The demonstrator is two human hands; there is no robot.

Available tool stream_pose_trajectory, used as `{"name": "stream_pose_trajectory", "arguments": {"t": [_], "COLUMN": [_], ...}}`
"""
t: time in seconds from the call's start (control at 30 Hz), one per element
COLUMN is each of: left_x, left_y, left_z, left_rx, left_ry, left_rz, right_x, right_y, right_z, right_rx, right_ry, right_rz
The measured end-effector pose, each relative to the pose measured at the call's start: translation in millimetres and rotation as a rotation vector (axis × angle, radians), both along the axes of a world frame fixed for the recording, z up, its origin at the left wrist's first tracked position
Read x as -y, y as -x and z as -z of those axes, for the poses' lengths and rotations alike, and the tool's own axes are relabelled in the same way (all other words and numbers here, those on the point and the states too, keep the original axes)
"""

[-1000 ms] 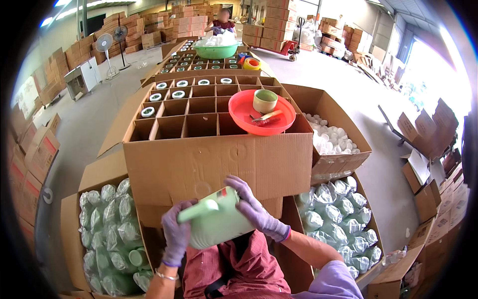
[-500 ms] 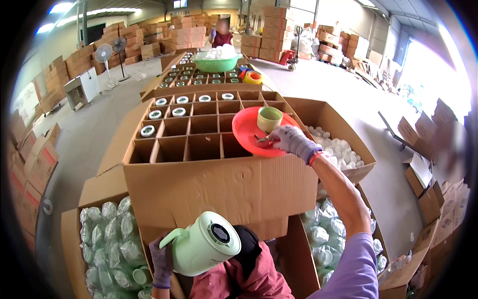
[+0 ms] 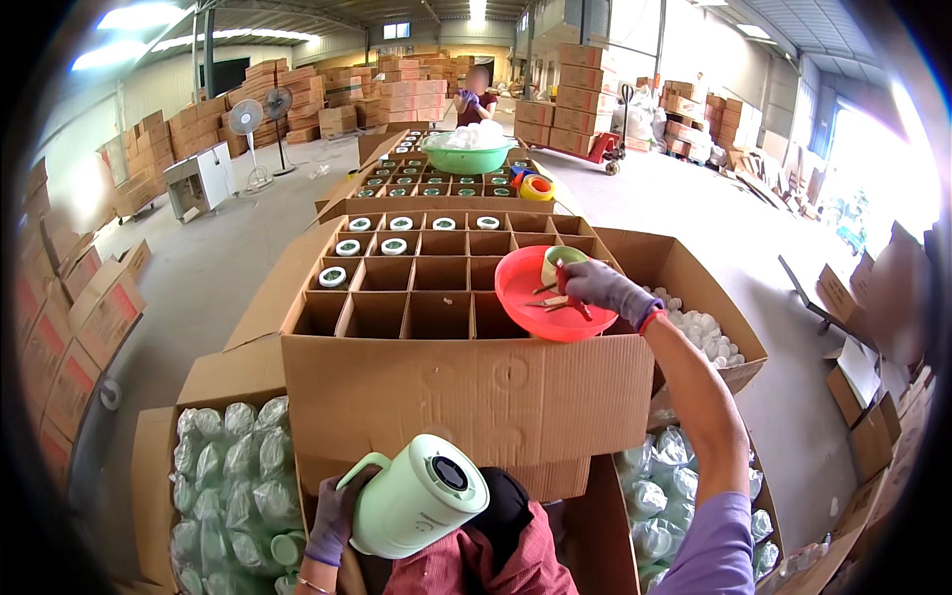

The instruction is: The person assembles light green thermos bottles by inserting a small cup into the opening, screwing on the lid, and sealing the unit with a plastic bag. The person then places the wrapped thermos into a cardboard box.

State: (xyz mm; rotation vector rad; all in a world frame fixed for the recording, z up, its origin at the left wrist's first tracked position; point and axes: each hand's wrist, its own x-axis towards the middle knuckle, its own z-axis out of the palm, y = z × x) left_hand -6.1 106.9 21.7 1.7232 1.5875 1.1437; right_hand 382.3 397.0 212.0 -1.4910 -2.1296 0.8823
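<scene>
A: Largest item?
B: Divided cardboard carton [image 3: 451,387], grid compartments; seven at the far-left end hold capped jugs, the near cells stand vacant. A second carton [image 3: 436,177] behind carries a green basin [image 3: 467,156].
A: Flanking it?
B: Two open boxes of bagged jugs [image 3: 223,486], one left, one right.
A: Left hand?
B: Left hand [image 3: 335,518], gloved, fingers wrapped round the handle of one pale-green jug [image 3: 416,496], tilted, held low near the torso.
A: Right hand?
B: Right hand [image 3: 607,288], gloved, reaching into the red dish [image 3: 550,295] on the carton's right corner, fingers curled over small tools beside one cup [image 3: 557,262]. Exact grip: cannot tell.
</scene>
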Motion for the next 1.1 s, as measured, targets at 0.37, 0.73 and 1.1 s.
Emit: {"name": "stream_pose_trajectory", "arguments": {"t": [0.37,0.73,1.1], "left_x": [4.9,-1.4,28.0], "left_y": [9.6,-9.8,-20.4], "left_z": [16.5,6.4,12.9], "left_rx": [0.211,0.616,0.423], "left_ry": [0.153,0.312,-0.23], "left_rz": [0.091,0.034,-0.294], "right_x": [146.8,192.6,210.6], "right_y": [61.3,110.9,116.9], "right_z": [29.5,63.7,95.9], "right_rx": [-0.197,0.171,-0.137], "right_ry": [-0.294,-1.03,0.136], "right_rz": [-0.455,-1.077,-0.353]}}
